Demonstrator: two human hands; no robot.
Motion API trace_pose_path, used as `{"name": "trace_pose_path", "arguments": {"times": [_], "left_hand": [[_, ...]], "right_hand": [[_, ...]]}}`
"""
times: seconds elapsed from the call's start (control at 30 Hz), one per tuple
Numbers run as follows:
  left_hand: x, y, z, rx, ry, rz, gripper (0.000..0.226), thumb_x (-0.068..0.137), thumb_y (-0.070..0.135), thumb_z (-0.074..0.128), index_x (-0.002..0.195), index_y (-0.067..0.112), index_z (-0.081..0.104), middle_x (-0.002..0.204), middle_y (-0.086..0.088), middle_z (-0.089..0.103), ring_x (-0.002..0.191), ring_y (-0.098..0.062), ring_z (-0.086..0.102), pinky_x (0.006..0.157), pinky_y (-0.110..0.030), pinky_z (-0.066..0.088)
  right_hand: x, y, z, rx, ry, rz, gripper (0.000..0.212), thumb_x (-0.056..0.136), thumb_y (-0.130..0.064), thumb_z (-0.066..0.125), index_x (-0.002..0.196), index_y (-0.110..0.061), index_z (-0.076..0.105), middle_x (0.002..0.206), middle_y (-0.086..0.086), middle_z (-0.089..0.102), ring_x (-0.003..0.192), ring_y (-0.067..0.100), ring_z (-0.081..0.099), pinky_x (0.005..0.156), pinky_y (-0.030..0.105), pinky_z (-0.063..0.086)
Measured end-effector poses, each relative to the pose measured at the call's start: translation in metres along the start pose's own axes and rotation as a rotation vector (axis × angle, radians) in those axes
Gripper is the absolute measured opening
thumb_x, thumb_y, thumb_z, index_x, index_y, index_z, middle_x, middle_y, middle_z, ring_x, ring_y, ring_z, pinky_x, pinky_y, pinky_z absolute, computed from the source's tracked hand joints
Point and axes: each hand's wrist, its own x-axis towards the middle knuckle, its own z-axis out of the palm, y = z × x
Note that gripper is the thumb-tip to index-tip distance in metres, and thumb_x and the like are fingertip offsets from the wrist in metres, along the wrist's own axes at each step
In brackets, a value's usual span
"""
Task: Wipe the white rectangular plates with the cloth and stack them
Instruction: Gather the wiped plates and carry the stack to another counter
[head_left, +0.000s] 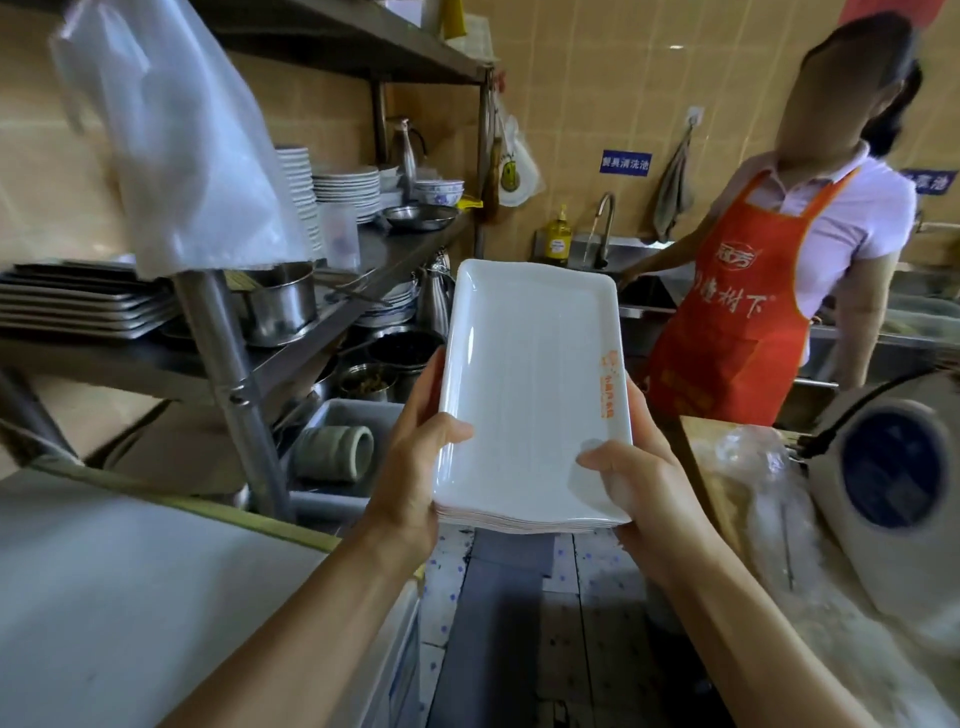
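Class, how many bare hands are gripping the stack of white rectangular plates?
2: left hand on the stack of white rectangular plates at its left edge, right hand at its right.

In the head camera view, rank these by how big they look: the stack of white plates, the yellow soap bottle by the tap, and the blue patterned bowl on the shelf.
Largest to smallest, as they appear:
1. stack of white plates, though it is held close to the camera
2. blue patterned bowl
3. yellow soap bottle
The bowl and bottle look nearly alike, so that order is unsure.

Round plates (345, 188) and metal trays (78, 301) are stacked on a metal shelf (332, 306) at nine o'clock. A person in an orange apron (727, 322) is seen at a sink (644, 296) at two o'clock.
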Motion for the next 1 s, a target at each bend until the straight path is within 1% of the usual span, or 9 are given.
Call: {"name": "trace_pose_path", "arguments": {"times": [0.1, 0.17, 0.27, 0.37, 0.5, 0.63, 0.8, 0.87, 1.0], "left_hand": [[0.037, -0.006, -0.005, 0.009, 0.036, -0.011, 0.071, 0.063, 0.017, 0.05, 0.13, 0.041, 0.05, 0.12, 0.0, 0.066, 0.106, -0.026, 0.064, 0.075, -0.037, 0.055], [0.061, -0.011, -0.006, 0.016, 0.063, -0.008, 0.07, 0.063, 0.016, 0.05, 0.129, 0.04, 0.052, 0.118, -0.001, 0.066, 0.105, -0.026, 0.064, 0.072, -0.035, 0.055], [0.099, -0.021, -0.004, 0.018, 0.101, 0.008, 0.068, 0.063, 0.015, 0.048, 0.127, 0.04, 0.054, 0.118, -0.001, 0.066, 0.104, -0.024, 0.065, 0.073, -0.035, 0.054], [0.14, -0.032, 0.0, 0.044, 0.157, 0.025, 0.064, 0.064, 0.015, 0.049, 0.12, 0.043, 0.058, 0.112, 0.002, 0.069, 0.098, -0.02, 0.067, 0.068, -0.031, 0.056], [0.197, -0.045, 0.013, 0.066, 0.247, 0.028, 0.062, 0.064, 0.017, 0.052, 0.117, 0.049, 0.057, 0.11, 0.004, 0.07, 0.099, -0.022, 0.067, 0.072, -0.035, 0.056], [0.25, -0.054, 0.024, 0.067, 0.338, 0.04, 0.067, 0.062, 0.018, 0.054, 0.124, 0.043, 0.054, 0.113, 0.0, 0.068, 0.104, -0.029, 0.064, 0.081, -0.045, 0.054], [0.305, -0.066, 0.022, 0.086, 0.406, 0.041, 0.067, 0.062, 0.017, 0.053, 0.123, 0.044, 0.054, 0.114, 0.002, 0.068, 0.106, -0.028, 0.063, 0.091, -0.053, 0.05], [0.327, -0.071, 0.017, 0.09, 0.427, 0.042, 0.067, 0.063, 0.017, 0.052, 0.124, 0.044, 0.054, 0.115, 0.002, 0.068, 0.106, -0.027, 0.064, 0.093, -0.053, 0.049], [0.374, -0.082, -0.001, 0.095, 0.453, 0.055, 0.066, 0.064, 0.018, 0.053, 0.124, 0.044, 0.054, 0.114, 0.003, 0.068, 0.105, -0.025, 0.064, 0.094, -0.052, 0.049]], "right_hand": [[0.039, 0.006, -0.012, -0.004, -0.011, 0.007, 0.081, 0.064, -0.007, 0.052, 0.133, -0.047, 0.039, 0.123, -0.004, 0.06, 0.111, 0.021, 0.061, 0.077, 0.032, 0.055], [0.067, 0.013, -0.023, -0.003, -0.032, 0.015, 0.081, 0.065, -0.007, 0.053, 0.133, -0.047, 0.039, 0.121, -0.006, 0.06, 0.11, 0.021, 0.061, 0.08, 0.038, 0.056], [0.11, 0.024, -0.04, 0.021, -0.075, 0.028, 0.08, 0.067, -0.005, 0.053, 0.133, -0.049, 0.039, 0.12, -0.006, 0.059, 0.111, 0.023, 0.06, 0.084, 0.046, 0.055], [0.158, 0.034, -0.065, 0.021, -0.115, 0.023, 0.082, 0.066, -0.005, 0.052, 0.132, -0.052, 0.039, 0.122, -0.008, 0.06, 0.112, 0.024, 0.059, 0.081, 0.041, 0.056], [0.225, 0.038, -0.1, 0.032, -0.192, 0.012, 0.083, 0.063, -0.006, 0.051, 0.131, -0.052, 0.041, 0.123, -0.007, 0.061, 0.111, 0.022, 0.06, 0.077, 0.034, 0.056], [0.284, 0.041, -0.128, 0.048, -0.278, 0.024, 0.083, 0.064, -0.004, 0.052, 0.129, -0.054, 0.042, 0.121, -0.01, 0.061, 0.114, 0.025, 0.059, 0.082, 0.048, 0.056], [0.348, 0.054, -0.15, 0.114, -0.383, 0.046, 0.085, 0.064, -0.001, 0.049, 0.134, -0.049, 0.04, 0.124, -0.003, 0.06, 0.111, 0.029, 0.061, 0.081, 0.055, 0.053], [0.373, 0.064, -0.155, 0.135, -0.389, 0.063, 0.085, 0.063, -0.001, 0.049, 0.133, -0.049, 0.041, 0.124, -0.003, 0.061, 0.11, 0.029, 0.062, 0.079, 0.052, 0.054], [0.428, 0.079, -0.156, 0.134, -0.378, 0.066, 0.083, 0.06, -0.003, 0.051, 0.129, -0.049, 0.047, 0.12, -0.004, 0.063, 0.105, 0.024, 0.065, 0.072, 0.038, 0.056]]}}
